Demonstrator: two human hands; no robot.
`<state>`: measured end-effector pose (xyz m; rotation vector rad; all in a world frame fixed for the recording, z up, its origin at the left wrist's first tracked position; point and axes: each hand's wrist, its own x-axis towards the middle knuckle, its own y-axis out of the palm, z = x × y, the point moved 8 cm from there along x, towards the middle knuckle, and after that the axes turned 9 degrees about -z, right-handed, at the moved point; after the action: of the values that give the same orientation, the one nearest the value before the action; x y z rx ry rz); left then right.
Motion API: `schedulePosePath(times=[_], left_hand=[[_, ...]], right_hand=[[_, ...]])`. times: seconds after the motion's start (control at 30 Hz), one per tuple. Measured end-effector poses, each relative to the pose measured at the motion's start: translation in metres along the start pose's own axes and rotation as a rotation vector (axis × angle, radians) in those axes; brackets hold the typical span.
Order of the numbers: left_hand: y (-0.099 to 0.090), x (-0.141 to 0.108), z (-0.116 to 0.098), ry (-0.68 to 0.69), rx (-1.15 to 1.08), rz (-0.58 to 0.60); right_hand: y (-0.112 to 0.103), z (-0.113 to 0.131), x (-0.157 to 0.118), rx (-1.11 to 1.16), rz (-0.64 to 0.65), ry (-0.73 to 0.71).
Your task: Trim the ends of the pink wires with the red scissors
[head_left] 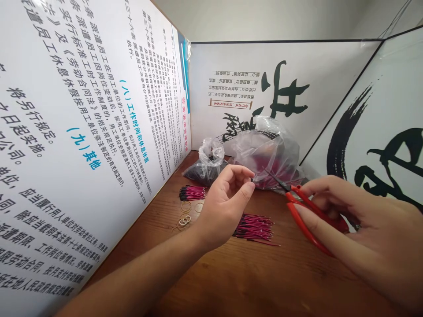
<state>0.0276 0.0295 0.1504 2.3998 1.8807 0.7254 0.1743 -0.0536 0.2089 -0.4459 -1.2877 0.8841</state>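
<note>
Bright, even light with soft shadows, edges stretched

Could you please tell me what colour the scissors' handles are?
Red handles, clearest in the head view.

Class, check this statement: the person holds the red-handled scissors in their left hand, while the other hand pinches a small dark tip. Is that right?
No. The head view shows the red-handled scissors in the right hand, not the left. The left hand pinches the small dark tip.
</note>
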Motion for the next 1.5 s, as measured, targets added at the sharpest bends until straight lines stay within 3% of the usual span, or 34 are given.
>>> schedulePosePath(times=[0.1, 0.37, 0.7, 1.23, 1.5], left_hand=[[0.0001, 0.0000, -0.0013, -0.003, -0.001, -0.012], [0.0001, 0.0010, -0.0068, 0.014, 0.005, -0.027], [-0.0037, 0.0017, -0.0076, 0.025, 0.032, -0.064], [-0.0045, 0.0018, -0.0073, 0.021, 0.017, -0.068], [0.0016, -0.0005, -0.0014, -0.036, -0.087, 0.014]], right_hand=[[0.0063, 0.0033, -0.0026, 0.029, 0.074, -0.034], [0.0076, 0.0028, -0.0031, 0.046, 0.077, -0.118], [0.0124, 0.0017, -0.0067, 0.073, 0.139, -0.041], [0.0091, 0.0060, -0.0065, 0.020, 0.089, -0.052], [0.0039, 0.0096, -0.0055, 0.013, 0.031, -0.070]])
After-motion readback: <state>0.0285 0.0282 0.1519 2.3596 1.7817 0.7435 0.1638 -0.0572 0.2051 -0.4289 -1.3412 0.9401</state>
